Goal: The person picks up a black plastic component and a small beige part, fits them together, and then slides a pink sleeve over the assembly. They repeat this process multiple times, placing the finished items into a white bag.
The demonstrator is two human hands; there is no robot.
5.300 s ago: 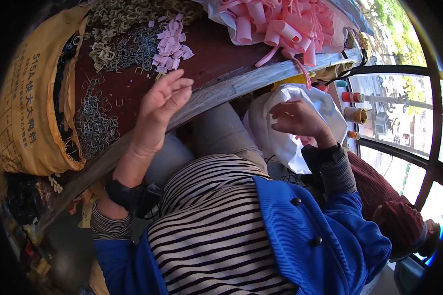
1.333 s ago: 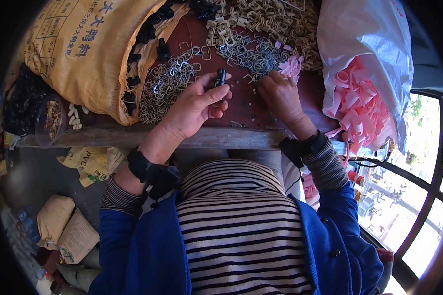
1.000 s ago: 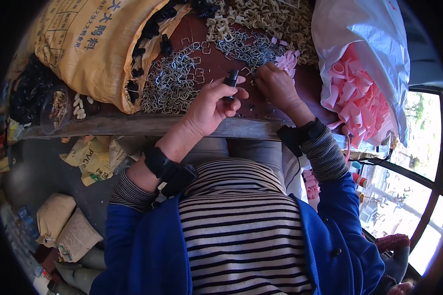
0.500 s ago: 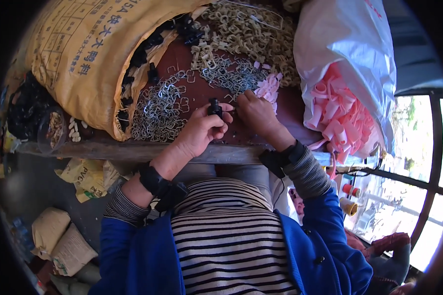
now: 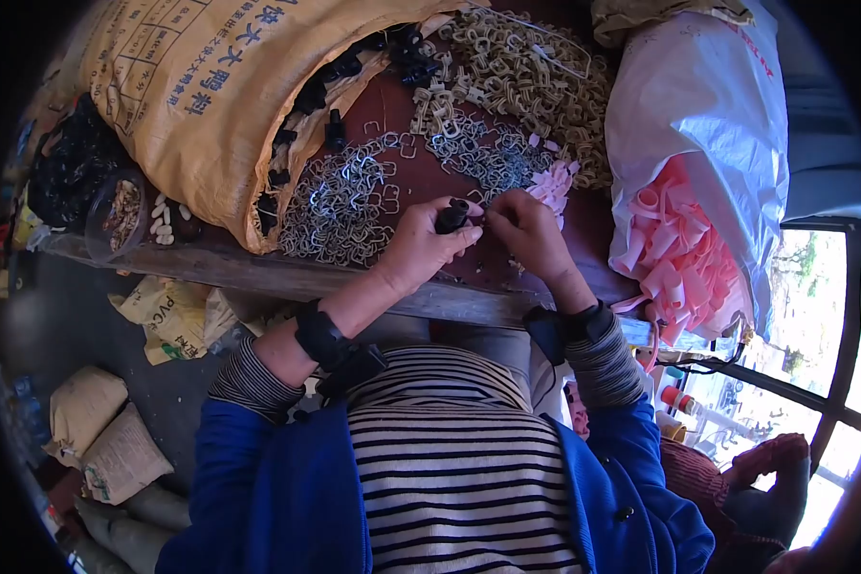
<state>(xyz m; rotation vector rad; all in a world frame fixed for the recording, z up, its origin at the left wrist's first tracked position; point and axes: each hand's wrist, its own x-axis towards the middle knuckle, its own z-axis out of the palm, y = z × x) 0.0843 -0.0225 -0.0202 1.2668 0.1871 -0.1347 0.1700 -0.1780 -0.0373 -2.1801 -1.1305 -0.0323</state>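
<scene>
My left hand (image 5: 414,253) is closed around a small black plastic fitting (image 5: 452,216), its round end tilted up toward me. Close beside it, my right hand (image 5: 534,236) pinches thumb and fingertips together at the fitting's right side. Whatever sits between those fingertips is too small to make out. Left of my hands lies a heap of silvery metal wire clips (image 5: 335,206). Another heap of metal clips (image 5: 488,153) is just beyond them, with small pink pieces (image 5: 553,186) at its right.
A yellow sack (image 5: 177,86) spills black fittings (image 5: 320,91) at the left. Cream-coloured clips (image 5: 536,81) are piled at the back. A white sack (image 5: 703,105) of pink strips (image 5: 679,249) stands right. The wooden table edge (image 5: 258,273) runs before me; a clear tub (image 5: 118,218) sits at its left.
The view has shifted, so the table things appear farther right. The fitting has turned in my left hand, its end now facing me more. My right fingers have drawn in beside it.
</scene>
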